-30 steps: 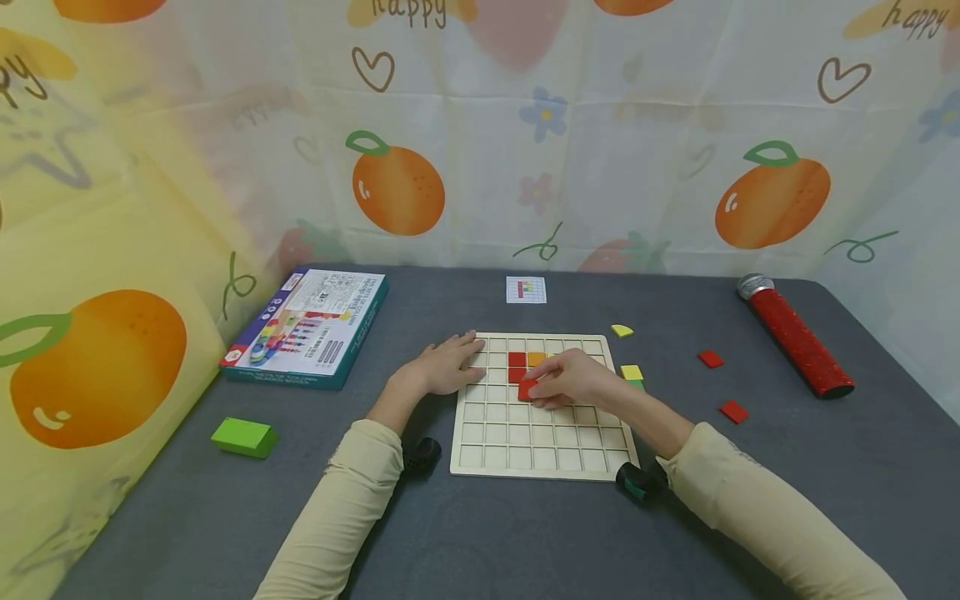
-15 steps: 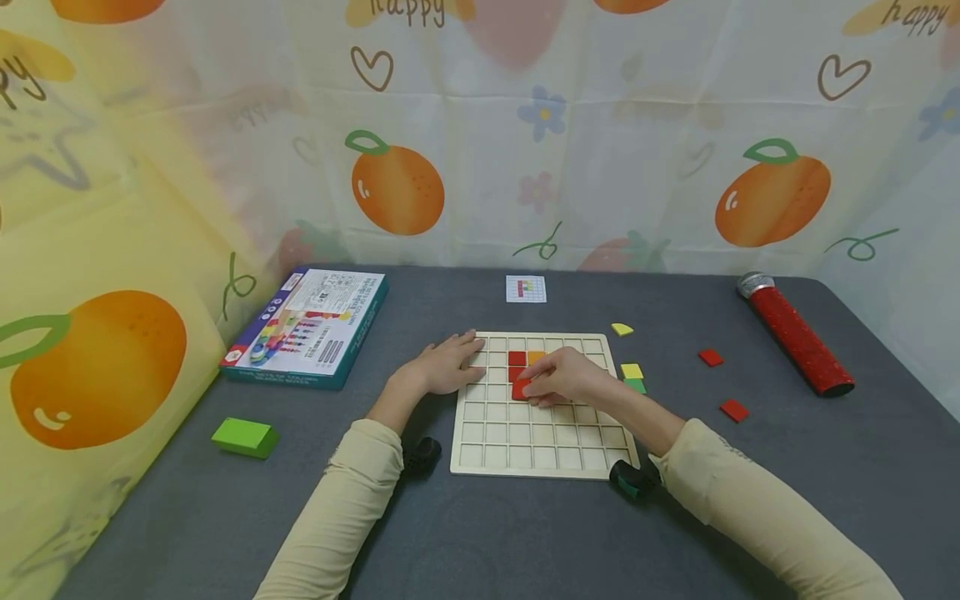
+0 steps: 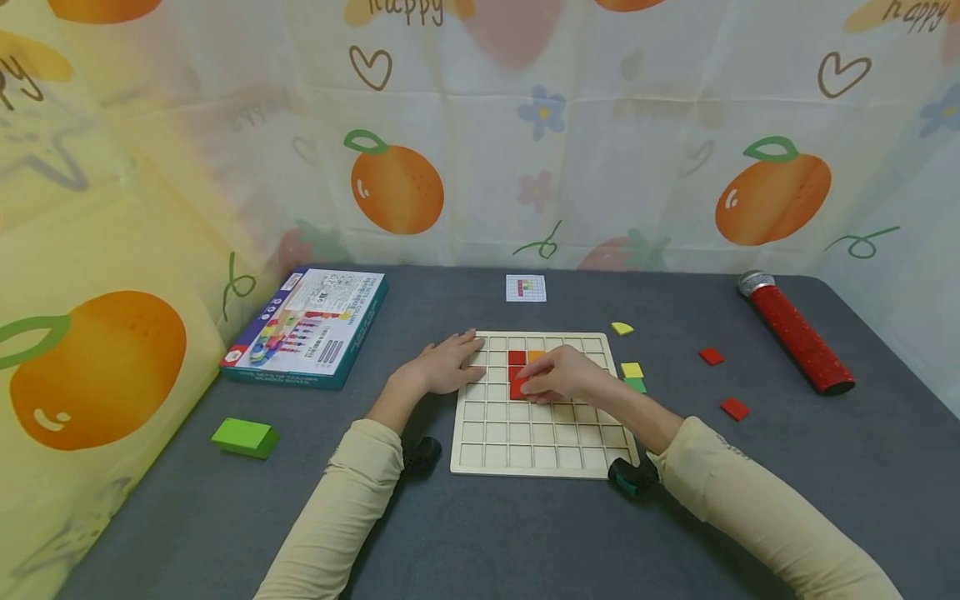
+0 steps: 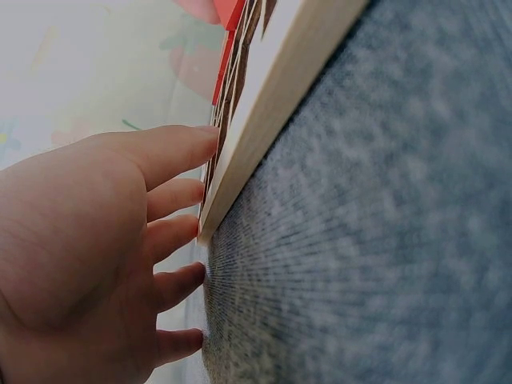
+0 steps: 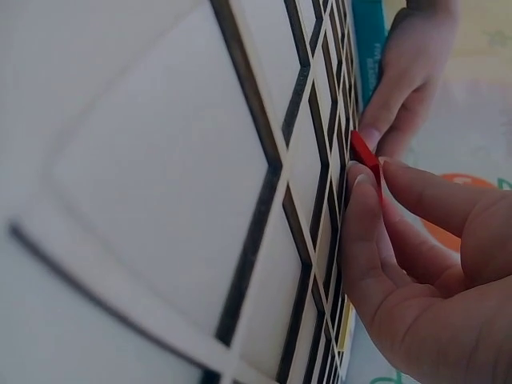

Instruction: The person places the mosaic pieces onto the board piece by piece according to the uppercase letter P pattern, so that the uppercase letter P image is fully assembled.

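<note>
— So, what is the right hand doing?

— Its fingertips pinch a small red square tile, held tilted over the pale wooden grid board, one edge down in a cell in the board's upper middle. It sits just below two other red tiles already lying in their cells, with an orange tile beside the top one.

— And the left hand?

— Flat and relaxed, fingers straight, resting on the dark grey table and touching the board's left edge near the far corner. It holds nothing.

— Anything loose around the board?

— Just off its right edge lie a yellow tile and a green one, touching each other, and a yellow quarter-round piece near the far right corner. Two more red tiles lie well apart to the right, near a red glittery tube.

— And on the left?

— A colourful flat box by the curtain, a green block nearer to the person, and a small pattern card beyond the board.
</note>
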{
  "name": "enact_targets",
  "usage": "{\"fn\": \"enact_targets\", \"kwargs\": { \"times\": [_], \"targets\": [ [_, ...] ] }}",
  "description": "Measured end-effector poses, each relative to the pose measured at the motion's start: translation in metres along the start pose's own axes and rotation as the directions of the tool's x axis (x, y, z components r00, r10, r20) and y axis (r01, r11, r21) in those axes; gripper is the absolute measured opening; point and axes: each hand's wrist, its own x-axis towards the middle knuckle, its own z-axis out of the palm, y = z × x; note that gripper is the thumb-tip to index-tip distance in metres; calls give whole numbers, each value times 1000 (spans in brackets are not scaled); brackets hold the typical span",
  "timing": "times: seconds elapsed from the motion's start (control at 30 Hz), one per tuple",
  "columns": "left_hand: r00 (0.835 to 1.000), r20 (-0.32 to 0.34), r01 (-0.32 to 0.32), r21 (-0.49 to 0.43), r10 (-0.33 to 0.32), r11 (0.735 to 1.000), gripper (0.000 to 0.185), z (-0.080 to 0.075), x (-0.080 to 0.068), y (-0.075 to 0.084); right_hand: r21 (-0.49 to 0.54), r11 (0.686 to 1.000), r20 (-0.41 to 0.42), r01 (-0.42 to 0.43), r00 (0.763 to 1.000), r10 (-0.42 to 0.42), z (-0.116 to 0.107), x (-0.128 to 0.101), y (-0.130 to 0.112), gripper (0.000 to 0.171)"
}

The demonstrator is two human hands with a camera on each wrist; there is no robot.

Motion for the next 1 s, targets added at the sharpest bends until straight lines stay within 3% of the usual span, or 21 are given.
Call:
{"fn": "enact_targets", "kwargs": {
  "times": [0.4, 0.8, 1.0],
  "targets": [
    [1000, 2, -1, 2, 1, 1000, 64, -2, 0, 0, 25, 1000, 10, 15, 1000, -15, -2, 0, 0, 22],
    [1000, -11, 2, -2, -2, 1000, 65, 1, 2, 0, -35, 999, -23, 19, 1000, -19, -4, 1, 3, 23],
    [1000, -5, 4, -10, -4, 1000, 64, 2, 2, -1, -15, 1000, -19, 21, 1000, -21, -5, -1, 4, 24]
  ]
}}
